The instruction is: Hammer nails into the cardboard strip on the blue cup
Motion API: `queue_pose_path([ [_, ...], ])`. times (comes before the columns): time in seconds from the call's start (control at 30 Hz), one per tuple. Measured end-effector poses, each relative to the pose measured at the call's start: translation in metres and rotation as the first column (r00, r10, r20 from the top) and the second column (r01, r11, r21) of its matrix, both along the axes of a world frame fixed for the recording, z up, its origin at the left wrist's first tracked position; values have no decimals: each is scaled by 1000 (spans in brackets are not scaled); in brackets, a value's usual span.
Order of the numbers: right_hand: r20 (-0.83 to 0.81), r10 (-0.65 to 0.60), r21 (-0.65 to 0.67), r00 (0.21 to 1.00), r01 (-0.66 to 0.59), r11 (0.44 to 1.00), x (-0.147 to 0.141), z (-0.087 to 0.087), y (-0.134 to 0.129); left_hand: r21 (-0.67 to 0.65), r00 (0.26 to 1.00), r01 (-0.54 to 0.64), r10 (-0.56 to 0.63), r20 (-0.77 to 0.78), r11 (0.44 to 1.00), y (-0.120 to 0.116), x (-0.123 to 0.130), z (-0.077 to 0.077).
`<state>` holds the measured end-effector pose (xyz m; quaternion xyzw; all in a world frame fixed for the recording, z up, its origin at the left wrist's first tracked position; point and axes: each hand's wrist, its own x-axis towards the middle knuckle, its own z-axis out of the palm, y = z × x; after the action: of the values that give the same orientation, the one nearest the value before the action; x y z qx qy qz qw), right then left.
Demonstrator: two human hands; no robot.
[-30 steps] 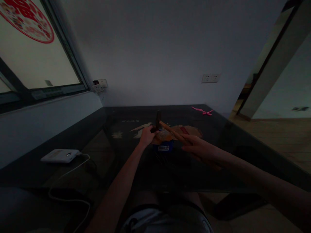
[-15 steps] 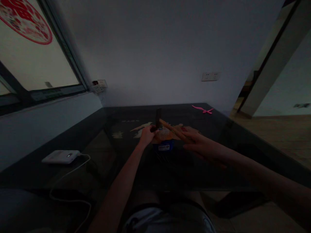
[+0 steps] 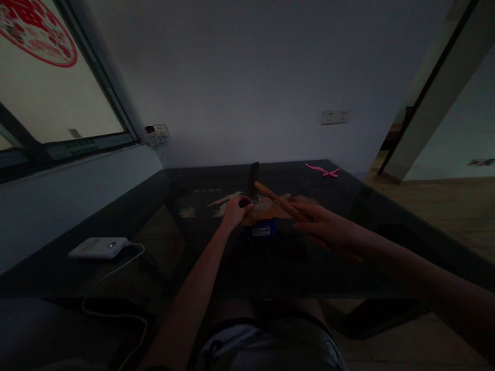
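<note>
One round red decoration (image 3: 38,33) on the window (image 3: 54,105) is cut off at the upper left. Below, a white device (image 3: 98,248) rests on a dark table (image 3: 301,278), its white cable (image 3: 119,267) trailing out past the bottom edge. A wall socket (image 3: 161,130) in the corner holds a dark plug, its details too small to read. At the table's middle, the left hand (image 3: 234,212) curls its fingers beside an orange-brown item (image 3: 263,210); in the gloom, one cannot tell whether they pinch anything. That item, its nature unclear, sits over a blue container (image 3: 264,228) whose label is illegible. Just above stands the dark head of a hammer (image 3: 276,198); the right hand (image 3: 320,224) grips its slanting wooden handle, covering part of it. A brown patch (image 3: 308,200) behind that hand is partly hidden. A pink strip (image 3: 325,171) lies near the far right corner, below double sockets (image 3: 334,117).
</note>
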<state>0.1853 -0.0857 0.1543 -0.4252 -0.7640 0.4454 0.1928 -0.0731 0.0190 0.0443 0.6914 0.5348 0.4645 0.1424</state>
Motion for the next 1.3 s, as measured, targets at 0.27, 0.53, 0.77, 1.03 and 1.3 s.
queue_pose_path([
  [0.27, 32, 23, -19, 999, -22, 1000, 2, -7, 5, 16, 999, -14, 14, -43, 1000, 0, -1, 0],
  [0.53, -10, -37, 11, 999, 37, 999, 1, 11, -3, -6, 998, 19, -19, 59, 1000, 0, 1, -1],
  [0.77, 34, 34, -26, 999, -33, 999, 0, 1, 0, -12, 1000, -19, 19, -7, 1000, -1, 0, 0],
  [1.03, 36, 32, -31, 999, -30, 999, -2, 4, 0, -10, 1000, -17, 17, 17, 1000, -1, 1, 0],
  [1.3, -17, 29, -34, 999, -30, 999, -1, 9, -2, 7, 1000, -8, 8, -5, 1000, 3, -2, -5],
])
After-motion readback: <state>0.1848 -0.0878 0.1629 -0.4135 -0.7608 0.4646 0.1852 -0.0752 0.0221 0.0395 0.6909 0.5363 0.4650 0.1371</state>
